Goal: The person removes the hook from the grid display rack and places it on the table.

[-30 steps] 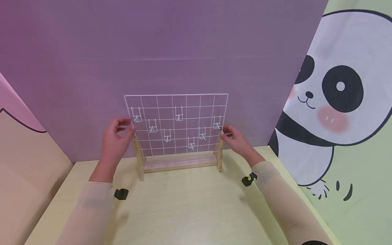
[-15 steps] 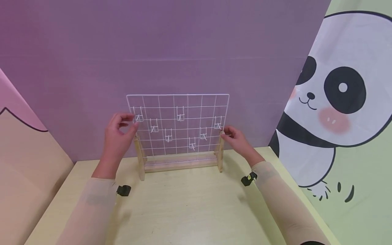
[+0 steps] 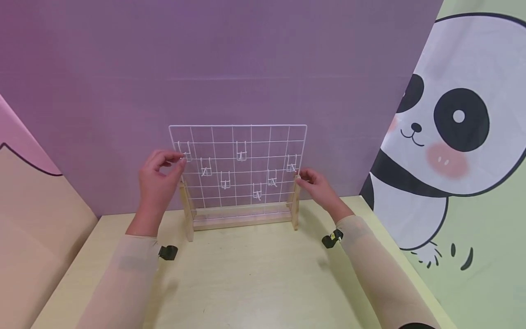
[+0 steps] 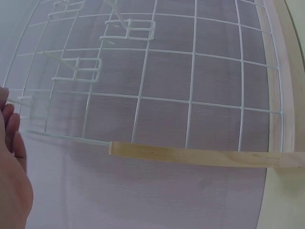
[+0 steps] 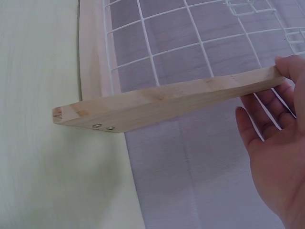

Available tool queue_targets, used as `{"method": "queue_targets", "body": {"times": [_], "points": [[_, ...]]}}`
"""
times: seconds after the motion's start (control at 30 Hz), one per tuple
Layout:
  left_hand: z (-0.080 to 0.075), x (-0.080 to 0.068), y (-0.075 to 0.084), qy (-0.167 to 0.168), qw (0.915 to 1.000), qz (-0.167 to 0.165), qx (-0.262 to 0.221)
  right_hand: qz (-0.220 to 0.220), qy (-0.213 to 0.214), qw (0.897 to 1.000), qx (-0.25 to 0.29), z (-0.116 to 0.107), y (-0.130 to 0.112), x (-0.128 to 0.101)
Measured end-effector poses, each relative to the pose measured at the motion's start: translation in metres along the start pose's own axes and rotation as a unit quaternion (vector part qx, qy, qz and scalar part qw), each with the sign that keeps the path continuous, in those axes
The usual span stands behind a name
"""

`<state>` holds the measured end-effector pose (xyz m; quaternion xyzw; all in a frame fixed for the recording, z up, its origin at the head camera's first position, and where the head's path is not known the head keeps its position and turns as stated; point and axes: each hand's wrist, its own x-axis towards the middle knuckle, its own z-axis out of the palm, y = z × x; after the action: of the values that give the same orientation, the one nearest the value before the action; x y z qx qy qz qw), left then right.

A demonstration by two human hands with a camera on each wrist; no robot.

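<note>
A white wire grid with several small white hooks stands upright in a pale wooden stand at the back of the table. My left hand is at the grid's left edge, thumb and forefinger curled together at the top-left hook. In the left wrist view the fingertips meet that hook's prong beside the grid and the left upright. My right hand pinches the top of the stand's right upright. The right wrist view shows a fingertip over the upright's end.
The stand sits on a pale yellow table, close against a purple wall. A panda picture covers the wall to the right, a pink and tan panel the left. Black clips sit on both sleeves.
My left hand has moved right and slightly up, from beside the grid to its left edge at the top-left hook. The right hand has stayed at the right upright.
</note>
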<state>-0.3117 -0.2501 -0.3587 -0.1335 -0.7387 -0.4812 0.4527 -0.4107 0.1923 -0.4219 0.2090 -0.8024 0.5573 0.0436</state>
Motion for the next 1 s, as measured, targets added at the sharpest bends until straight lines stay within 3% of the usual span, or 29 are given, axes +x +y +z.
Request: {"method": "queue_targets", "body": {"times": [0.17, 0.27, 0.4, 0.7, 1.0], "points": [[0.004, 0.002, -0.001, 0.046, 0.9987, 0.021, 0.004, -0.004, 0.013, 1.0, 0.027, 0.003, 0.004, 0.001], [0.004, 0.005, -0.002, 0.055, 0.9973, 0.045, 0.02, -0.002, 0.015, 0.999, 0.037, 0.004, 0.006, 0.002], [0.003, 0.008, 0.003, 0.052, 0.9959, 0.069, 0.028, -0.002, 0.017, 0.999, 0.043, 0.004, 0.007, 0.002], [-0.003, 0.012, 0.015, 0.058, 0.9948, 0.079, 0.026, -0.002, 0.014, 0.999, 0.051, 0.005, 0.012, 0.003], [-0.01, 0.012, 0.016, 0.061, 0.9944, 0.084, 0.02, 0.001, 0.014, 0.999, 0.051, 0.004, 0.009, 0.002]]}}
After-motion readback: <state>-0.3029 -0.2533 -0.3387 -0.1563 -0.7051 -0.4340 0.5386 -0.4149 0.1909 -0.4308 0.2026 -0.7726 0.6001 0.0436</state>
